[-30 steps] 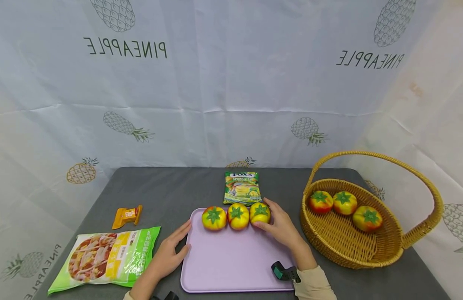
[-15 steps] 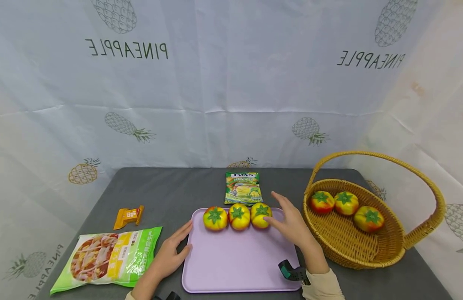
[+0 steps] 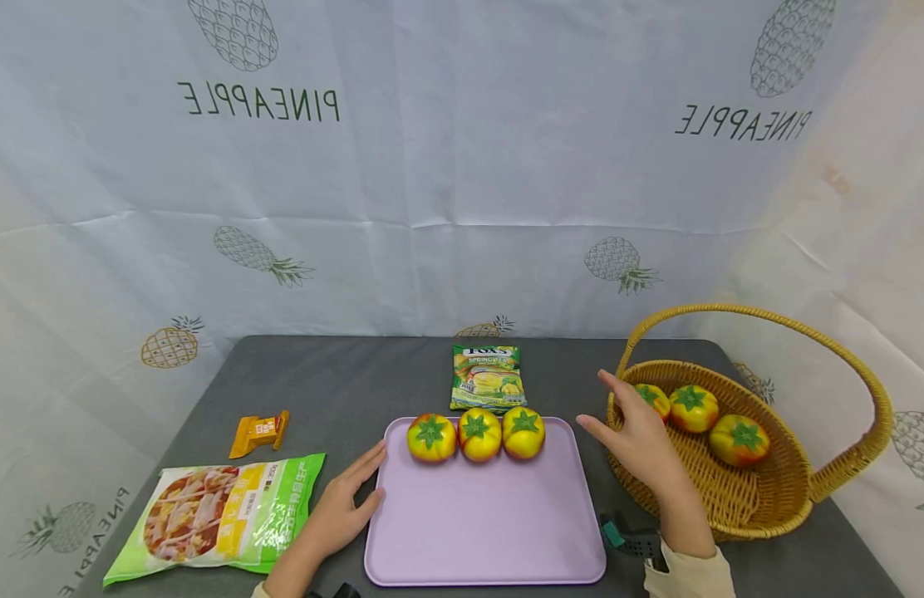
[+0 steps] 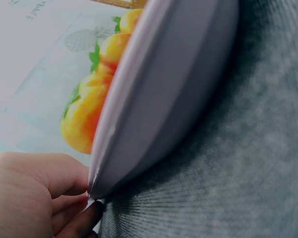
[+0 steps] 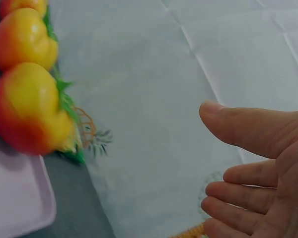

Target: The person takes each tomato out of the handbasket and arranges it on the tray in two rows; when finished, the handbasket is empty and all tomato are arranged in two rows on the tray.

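My left hand (image 3: 342, 508) rests its fingertips on the left edge of a lilac tray (image 3: 484, 527); the left wrist view shows them right at the rim. Along the tray's back edge stand three red-and-yellow tomatoes with green star-shaped tops: a left one (image 3: 431, 438), a middle one (image 3: 480, 435) and a right one (image 3: 523, 433). To the right of the tray my right hand (image 3: 645, 444) hovers by the near-left rim of a wicker basket (image 3: 731, 498), thumb and fingers spread, holding nothing. Three similar tomatoes (image 3: 739, 440) lie inside the basket, one partly hidden by this hand.
Behind the tray lies a green tea-candy packet (image 3: 488, 378). At the left are a large green-and-white food bag (image 3: 215, 515) and a small orange wrapped snack (image 3: 258, 433). The basket's tall handle (image 3: 769, 314) arches over it. A pineapple-print cloth (image 3: 432, 166) hangs behind the table.
My right hand has let go of the right tomato on the tray and moved right to the basket. My left hand stays at the tray's edge.
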Tool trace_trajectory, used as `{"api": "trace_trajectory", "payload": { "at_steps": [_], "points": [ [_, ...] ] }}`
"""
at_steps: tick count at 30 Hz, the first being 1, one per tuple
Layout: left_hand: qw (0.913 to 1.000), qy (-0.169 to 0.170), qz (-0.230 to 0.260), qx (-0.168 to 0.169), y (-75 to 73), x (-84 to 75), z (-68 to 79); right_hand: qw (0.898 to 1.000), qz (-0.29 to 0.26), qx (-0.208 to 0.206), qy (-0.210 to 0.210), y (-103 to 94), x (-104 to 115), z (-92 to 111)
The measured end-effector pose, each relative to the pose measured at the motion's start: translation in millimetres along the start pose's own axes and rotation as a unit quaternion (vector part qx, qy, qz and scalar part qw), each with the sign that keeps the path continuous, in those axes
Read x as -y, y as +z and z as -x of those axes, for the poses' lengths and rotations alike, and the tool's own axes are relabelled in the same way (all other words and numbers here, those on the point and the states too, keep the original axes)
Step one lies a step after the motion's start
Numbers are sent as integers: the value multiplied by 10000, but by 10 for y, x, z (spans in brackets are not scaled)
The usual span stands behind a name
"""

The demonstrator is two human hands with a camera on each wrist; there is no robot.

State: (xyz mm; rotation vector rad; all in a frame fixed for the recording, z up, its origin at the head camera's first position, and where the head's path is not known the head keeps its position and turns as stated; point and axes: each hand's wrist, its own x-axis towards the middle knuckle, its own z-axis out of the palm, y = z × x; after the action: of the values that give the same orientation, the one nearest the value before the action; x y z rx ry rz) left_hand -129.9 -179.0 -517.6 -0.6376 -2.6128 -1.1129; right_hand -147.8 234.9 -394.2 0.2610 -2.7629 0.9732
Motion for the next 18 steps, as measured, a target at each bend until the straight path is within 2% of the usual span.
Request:
{"api": "trace_trajectory", "payload": {
  "at_steps": [10,14,18],
  "points": [
    [10000,50,6,-25,-3,3,2,9983,19,304,490,-532,-233,-58],
    [10000,-30,-53,28,-2,-5,3,9970,191,447,596,-655,-380,-114],
    [9999,-65,-76,39,2,-2,8,9954,309,649,634,-695,-537,-179]
  ]
}}
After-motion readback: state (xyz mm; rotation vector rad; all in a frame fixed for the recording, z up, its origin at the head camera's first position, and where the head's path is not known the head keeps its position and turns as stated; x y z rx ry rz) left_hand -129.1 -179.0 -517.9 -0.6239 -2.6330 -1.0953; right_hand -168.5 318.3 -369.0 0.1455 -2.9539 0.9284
